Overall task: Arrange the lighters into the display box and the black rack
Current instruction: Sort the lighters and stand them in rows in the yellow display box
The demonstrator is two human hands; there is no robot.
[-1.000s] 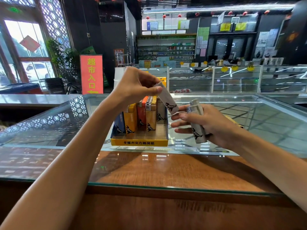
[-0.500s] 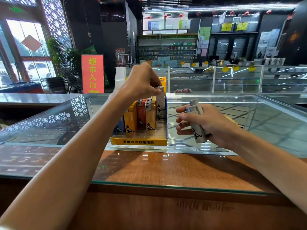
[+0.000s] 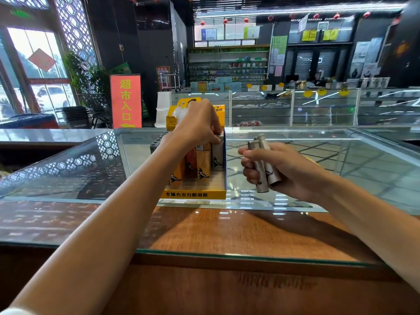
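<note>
Lowered white lighter (image 3: 217,153) now beneath left fingers (image 3: 214,132).

A glass-topped shop counter (image 3: 68,169), brown wood showing under its near part, carries a yellow cardboard display box (image 3: 195,194) standing on the glass. A dark slotted rack (image 3: 157,142), mostly hidden, sits just behind the box's left corner.

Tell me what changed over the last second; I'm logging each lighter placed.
The left hand lowered the white lighter from a tilt above the display box into the row's right end, upright, and still pinches its top. The right hand keeps gripping the grey lighters; the box stayed put.
</note>
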